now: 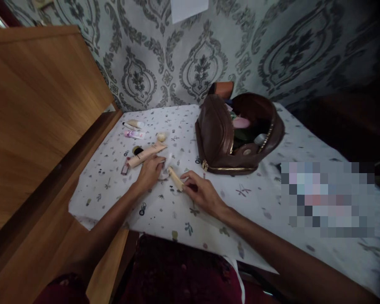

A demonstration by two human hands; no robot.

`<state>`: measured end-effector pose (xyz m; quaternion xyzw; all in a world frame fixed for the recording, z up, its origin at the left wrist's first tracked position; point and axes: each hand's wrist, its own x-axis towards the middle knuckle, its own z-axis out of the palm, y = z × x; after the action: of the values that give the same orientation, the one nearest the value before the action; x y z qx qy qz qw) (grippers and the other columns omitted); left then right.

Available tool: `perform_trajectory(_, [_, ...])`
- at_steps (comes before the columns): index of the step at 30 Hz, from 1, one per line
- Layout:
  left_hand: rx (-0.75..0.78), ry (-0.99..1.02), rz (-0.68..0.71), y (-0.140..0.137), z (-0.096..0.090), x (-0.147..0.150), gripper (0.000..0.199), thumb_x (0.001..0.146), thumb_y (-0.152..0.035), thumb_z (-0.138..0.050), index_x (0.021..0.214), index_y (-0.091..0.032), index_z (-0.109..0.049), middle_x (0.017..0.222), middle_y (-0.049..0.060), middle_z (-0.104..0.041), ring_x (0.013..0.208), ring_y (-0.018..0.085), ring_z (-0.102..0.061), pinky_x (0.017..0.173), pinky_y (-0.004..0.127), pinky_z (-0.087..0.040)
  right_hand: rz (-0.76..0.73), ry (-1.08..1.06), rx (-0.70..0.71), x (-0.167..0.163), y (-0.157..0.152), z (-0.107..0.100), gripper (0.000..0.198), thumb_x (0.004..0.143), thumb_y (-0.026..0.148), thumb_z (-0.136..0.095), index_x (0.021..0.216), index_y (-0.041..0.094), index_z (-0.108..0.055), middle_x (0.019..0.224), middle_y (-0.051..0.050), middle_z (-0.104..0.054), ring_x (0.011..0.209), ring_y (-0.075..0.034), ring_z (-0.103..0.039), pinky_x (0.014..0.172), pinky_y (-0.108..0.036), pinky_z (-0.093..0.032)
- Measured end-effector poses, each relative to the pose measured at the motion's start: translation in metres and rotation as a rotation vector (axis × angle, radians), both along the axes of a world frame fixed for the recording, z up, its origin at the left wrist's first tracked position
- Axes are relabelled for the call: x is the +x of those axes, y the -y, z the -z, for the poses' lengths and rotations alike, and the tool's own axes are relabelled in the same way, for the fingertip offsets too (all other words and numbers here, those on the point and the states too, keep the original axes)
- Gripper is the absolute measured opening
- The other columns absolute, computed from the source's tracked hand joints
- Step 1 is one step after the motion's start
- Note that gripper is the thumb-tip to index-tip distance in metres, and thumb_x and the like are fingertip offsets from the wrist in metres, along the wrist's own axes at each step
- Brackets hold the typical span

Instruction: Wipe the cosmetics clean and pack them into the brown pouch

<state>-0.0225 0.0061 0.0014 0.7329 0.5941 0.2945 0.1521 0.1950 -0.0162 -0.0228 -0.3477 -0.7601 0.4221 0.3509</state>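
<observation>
My right hand [202, 194] pinches the near end of a slim pale-yellow stick-like item [176, 179], tilted over the table. Facing it, my left hand [150, 173] has its fingers curled at a crumpled-looking clear plastic piece [166, 162], which touches or nearly touches the yellow item's far end. Just beyond my left hand lies a long peach squeeze tube [147, 155]. Beside that tube are a small pinkish glass bottle [125, 166] and a dark round container [137, 150], partly covered. A cream-coloured round item [161, 137] sits behind.
An unzipped brown bag [215, 131] with assorted items inside stands at the back right. A pink-and-white tube [134, 134] and a beige tube [135, 123] lie at the back left. Wooden furniture [44, 93] borders the left; the patterned wall [202, 63] rises behind. Blurring hides an area at right.
</observation>
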Motion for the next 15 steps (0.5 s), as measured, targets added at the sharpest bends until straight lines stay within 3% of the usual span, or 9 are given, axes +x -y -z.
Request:
perform_trajectory(5, [-0.039, 0.136, 0.039, 0.003, -0.001, 0.012, 0.018, 0.085, -0.017, -0.049, 0.08, -0.018, -0.066, 0.079, 0.003, -0.06, 0.081, 0.02, -0.057, 0.082, 0.033, -0.045, 0.001, -0.279, -0.331, 0.0, -0.013, 0.002, 0.018, 0.079, 0.035, -0.063, 0.083, 0.018, -0.063, 0.069, 0.0, -0.061, 0.061, -0.013, -0.053, 0.061, -0.025, -0.04])
perform_trajectory(8, [-0.075, 0.255, 0.097, 0.019, 0.0, 0.032, 0.018, 0.086, -0.024, -0.049, 0.083, -0.018, -0.066, 0.077, 0.002, -0.065, 0.077, 0.019, -0.06, 0.074, 0.029, -0.046, 0.014, -0.367, -0.412, 0.001, -0.016, 0.003, 0.021, 0.075, 0.037, -0.068, 0.079, 0.018, -0.065, 0.066, 0.001, -0.06, 0.06, -0.012, -0.051, 0.061, -0.025, -0.04])
perform_trajectory(10, [-0.114, 0.383, 0.117, 0.034, 0.001, 0.048, 0.022, 0.086, -0.032, -0.05, 0.095, -0.018, -0.065, 0.077, 0.002, -0.067, 0.075, 0.019, -0.063, 0.069, 0.027, -0.048, 0.042, -0.41, -0.414, 0.0, -0.016, 0.003, 0.023, 0.074, 0.04, -0.07, 0.077, 0.018, -0.064, 0.066, 0.001, -0.06, 0.06, -0.012, -0.051, 0.06, -0.024, -0.039])
perform_trajectory(12, [-0.294, 0.819, -0.015, 0.046, 0.002, 0.063, 0.042, 0.08, -0.041, -0.063, 0.115, -0.02, -0.056, 0.077, 0.001, -0.068, 0.069, 0.017, -0.063, 0.062, 0.025, -0.047, 0.066, -0.442, -0.394, 0.0, -0.016, 0.002, 0.028, 0.073, 0.044, -0.072, 0.073, 0.018, -0.062, 0.065, 0.002, -0.059, 0.06, -0.012, -0.051, 0.059, -0.024, -0.039])
perform_trajectory(15, [-0.401, 1.184, -0.229, 0.056, -0.001, 0.076, 0.071, 0.063, -0.05, -0.08, 0.12, -0.02, -0.05, 0.071, -0.002, -0.066, 0.057, 0.014, -0.059, 0.052, 0.022, -0.042, 0.02, -0.454, -0.343, -0.002, -0.013, -0.003, 0.03, 0.074, 0.045, -0.072, 0.071, 0.018, -0.061, 0.066, 0.001, -0.059, 0.062, -0.012, -0.052, 0.061, -0.024, -0.041])
